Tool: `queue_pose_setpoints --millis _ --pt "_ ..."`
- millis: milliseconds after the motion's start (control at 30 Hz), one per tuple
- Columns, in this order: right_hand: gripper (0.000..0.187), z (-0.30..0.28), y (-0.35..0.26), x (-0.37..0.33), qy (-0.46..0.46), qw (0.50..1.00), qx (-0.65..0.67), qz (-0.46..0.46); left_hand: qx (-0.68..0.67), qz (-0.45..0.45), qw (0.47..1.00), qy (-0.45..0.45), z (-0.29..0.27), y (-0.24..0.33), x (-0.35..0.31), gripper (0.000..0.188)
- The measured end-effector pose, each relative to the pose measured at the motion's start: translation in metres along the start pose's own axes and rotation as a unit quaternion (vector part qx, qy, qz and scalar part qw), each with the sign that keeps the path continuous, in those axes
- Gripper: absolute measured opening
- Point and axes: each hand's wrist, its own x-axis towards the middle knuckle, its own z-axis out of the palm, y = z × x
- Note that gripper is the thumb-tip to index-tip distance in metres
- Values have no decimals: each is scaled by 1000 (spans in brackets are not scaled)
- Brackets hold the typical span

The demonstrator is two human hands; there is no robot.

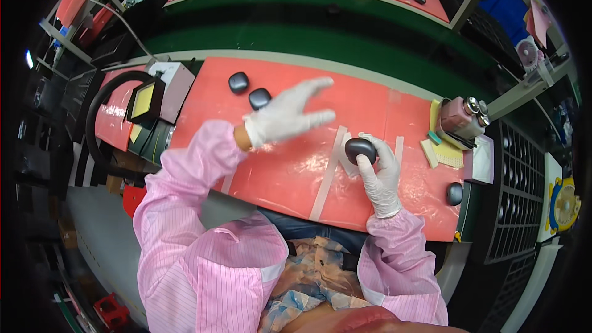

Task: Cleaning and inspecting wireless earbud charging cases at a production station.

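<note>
My right hand point(381, 176), in a white glove, grips a small black rounded case point(360, 150) between thumb and fingers over the red mat point(283, 176). A crumpled white cloth point(349, 165) shows beside and behind that case; whether the hand holds it too, I cannot tell. My left hand point(287, 114), also gloved, stretches over the mat with fingers spread and nothing in it. Near its wrist lies one similar dark case point(259, 98), partly covered by the glove, and another case point(238, 82) sits farther left. One more case point(454, 193) rests by the mat's right edge.
A boxy device point(174, 89) and a black hose-armed frame with a yellow panel point(143, 101) stand at the left. Metal-topped bottles point(472, 108), yellow sponges point(448, 153) and a white tray point(480, 159) are at the right, beside a black compartment rack point(518, 191). People work at the far bench.
</note>
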Motion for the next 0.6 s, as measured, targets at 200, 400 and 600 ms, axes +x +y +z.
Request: queue_pose_setpoints --millis 200,400,600 --pt "32 -10 18 9 81 993 -16 86 287 -62 945 145 -36 -102 195 67" --pt "30 -10 16 13 73 992 -43 95 436 -128 871 190 -28 -168 309 72" --pt "31 -4 16 14 73 994 -47 70 356 -185 909 113 -47 -218 338 62"
